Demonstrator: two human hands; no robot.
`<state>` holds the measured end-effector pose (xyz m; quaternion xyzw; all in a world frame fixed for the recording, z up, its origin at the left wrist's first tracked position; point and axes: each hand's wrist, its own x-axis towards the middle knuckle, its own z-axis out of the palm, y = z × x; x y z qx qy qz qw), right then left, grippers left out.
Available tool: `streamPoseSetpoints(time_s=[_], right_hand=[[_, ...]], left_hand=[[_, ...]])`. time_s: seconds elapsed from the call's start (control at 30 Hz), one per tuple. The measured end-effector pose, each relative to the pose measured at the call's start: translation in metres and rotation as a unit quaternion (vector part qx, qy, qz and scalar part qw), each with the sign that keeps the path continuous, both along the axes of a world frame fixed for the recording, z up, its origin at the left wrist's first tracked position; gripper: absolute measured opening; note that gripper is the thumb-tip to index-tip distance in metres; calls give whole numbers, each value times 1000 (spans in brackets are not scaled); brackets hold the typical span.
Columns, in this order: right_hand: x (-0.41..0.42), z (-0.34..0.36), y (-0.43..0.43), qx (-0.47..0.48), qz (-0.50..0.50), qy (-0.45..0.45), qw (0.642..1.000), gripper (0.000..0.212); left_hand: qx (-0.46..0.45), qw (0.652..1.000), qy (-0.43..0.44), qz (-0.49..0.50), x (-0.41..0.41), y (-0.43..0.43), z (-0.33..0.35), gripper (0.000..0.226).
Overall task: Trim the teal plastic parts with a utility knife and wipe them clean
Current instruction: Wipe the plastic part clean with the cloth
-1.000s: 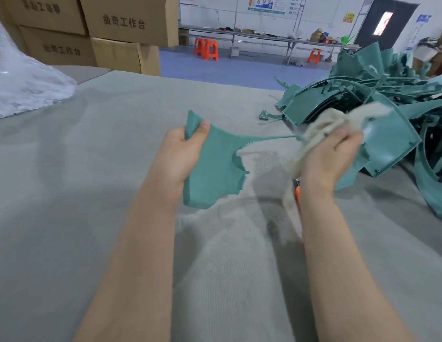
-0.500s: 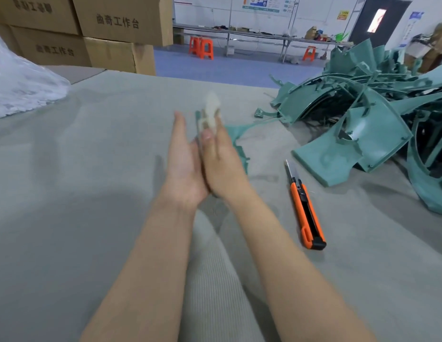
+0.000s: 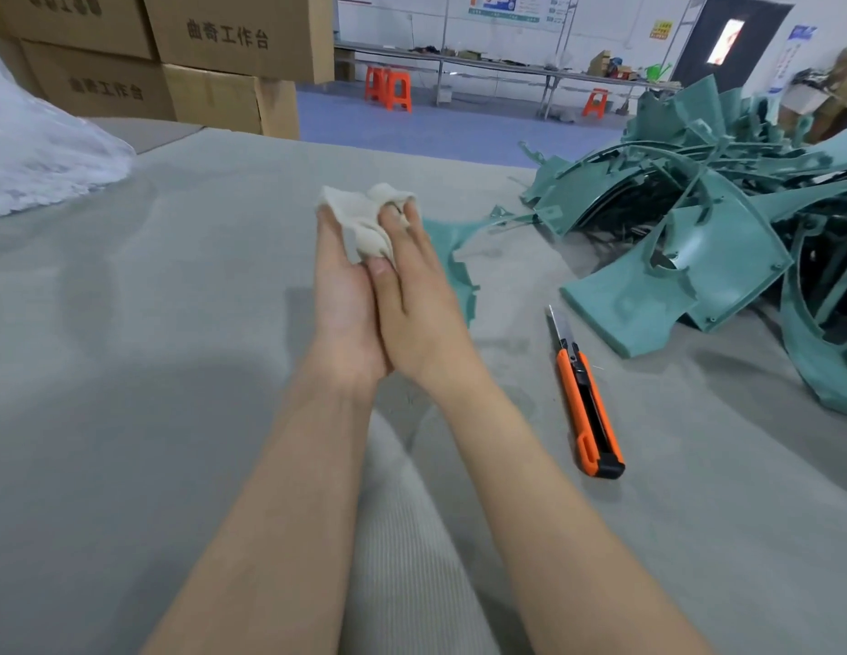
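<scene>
At mid-surface in the head view, we log the left hand (image 3: 344, 295), fingers straight and together, pressed flat against the cloth (image 3: 362, 219) that the right hand (image 3: 414, 300) pinches between thumb and fingers, the teal part (image 3: 452, 255) jutting out behind it, the utility knife (image 3: 588, 399) lying toward the right edge.

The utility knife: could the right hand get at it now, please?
Probably yes: the utility knife lies uncovered beside the right hand, nothing between them, though that hand holds the cloth.
</scene>
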<state>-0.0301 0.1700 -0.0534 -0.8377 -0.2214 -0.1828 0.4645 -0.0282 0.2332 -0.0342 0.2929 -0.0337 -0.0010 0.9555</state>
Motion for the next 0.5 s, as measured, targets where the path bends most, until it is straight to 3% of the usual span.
streamPoseSetpoints(time_s=[0.2, 0.4, 0.5], right_hand=[[19, 16, -3, 42, -82, -10, 996, 45], [38, 35, 3, 107, -163, -64, 979, 19], [50, 39, -1, 180, -190, -28, 965, 20]], left_hand=[[62, 997, 9, -48, -6, -17, -7, 62], [147, 988, -10, -53, -1, -18, -19, 48], [173, 982, -24, -79, 2, -13, -21, 43]])
